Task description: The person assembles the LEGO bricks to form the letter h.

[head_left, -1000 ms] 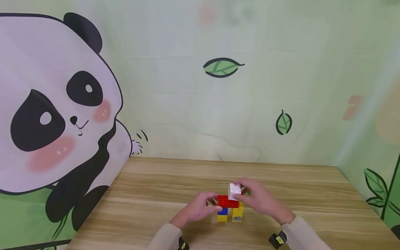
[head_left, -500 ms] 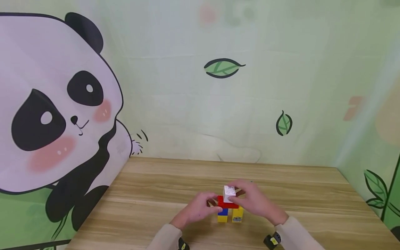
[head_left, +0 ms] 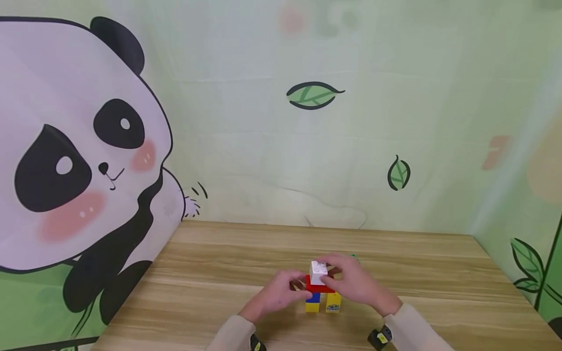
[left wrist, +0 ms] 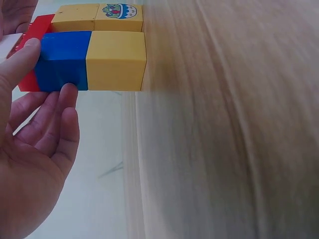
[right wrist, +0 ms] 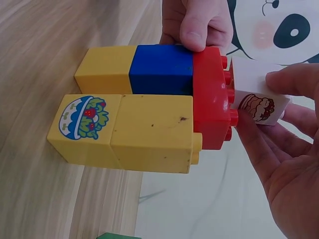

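My right hand (head_left: 357, 280) pinches a white brick (right wrist: 259, 87) with a dessert picture on its side. That brick sits at the studs of a long red brick (right wrist: 212, 99), slightly tilted, with several red studs showing. The left hand (head_left: 281, 291) holds the stack where the red brick meets a blue brick (left wrist: 65, 60), thumb on one side and fingers on the other. Under the blue brick is a yellow brick (left wrist: 117, 60). Beside them stands a second column of two yellow bricks (right wrist: 149, 132), the lower one (right wrist: 62, 124) bearing a fruit-bowl picture.
A green object (head_left: 354, 257) shows partly behind the right hand, its edge also low in the right wrist view. The wooden table (head_left: 237, 243) meets a backdrop (head_left: 246, 161) with a panda and leaves.
The right hand has moved left with the white brick, from the right part of the red brick to its left and middle. My left hand keeps its hold on the stack.
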{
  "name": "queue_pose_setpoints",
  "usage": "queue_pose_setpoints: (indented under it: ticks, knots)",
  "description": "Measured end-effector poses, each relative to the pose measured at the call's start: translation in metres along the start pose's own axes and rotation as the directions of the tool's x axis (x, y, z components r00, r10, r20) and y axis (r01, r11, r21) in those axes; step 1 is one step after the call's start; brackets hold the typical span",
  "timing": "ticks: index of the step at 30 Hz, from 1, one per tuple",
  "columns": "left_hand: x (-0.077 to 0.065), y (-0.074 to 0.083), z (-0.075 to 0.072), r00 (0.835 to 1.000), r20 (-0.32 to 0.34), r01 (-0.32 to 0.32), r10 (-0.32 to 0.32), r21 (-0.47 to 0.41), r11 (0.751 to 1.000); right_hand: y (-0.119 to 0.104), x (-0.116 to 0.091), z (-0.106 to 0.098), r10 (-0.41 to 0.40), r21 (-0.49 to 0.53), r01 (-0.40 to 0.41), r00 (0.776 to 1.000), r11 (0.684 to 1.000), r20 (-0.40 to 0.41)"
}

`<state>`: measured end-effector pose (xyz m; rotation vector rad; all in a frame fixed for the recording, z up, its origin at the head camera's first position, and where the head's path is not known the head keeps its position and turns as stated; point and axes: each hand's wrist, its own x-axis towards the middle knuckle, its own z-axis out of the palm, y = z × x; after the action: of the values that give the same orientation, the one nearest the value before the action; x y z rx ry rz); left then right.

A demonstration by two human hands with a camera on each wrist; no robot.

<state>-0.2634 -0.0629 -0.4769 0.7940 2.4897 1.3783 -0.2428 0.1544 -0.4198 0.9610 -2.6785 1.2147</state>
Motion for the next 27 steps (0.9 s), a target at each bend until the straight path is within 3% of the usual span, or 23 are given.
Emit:
queue_pose_setpoints:
  ticks: [21, 27]
  knots:
    - [0.0016, -0.0037, 0.0014, 0.999, 0.003, -0.035, 0.036, -0.011, 0.999, -0.0004, 0.0022, 0.0012, -0.018, 0.026, 0.017, 1.000, 1.000, 0.021]
    - [0.0014, -0.0024, 0.0015, 1.000, 0.004, -0.019, 0.019, -0.014, 1.000, -0.0003, 0.0024, 0.0019, -0.027, 0.013, 0.027, 0.999, 1.000, 0.023]
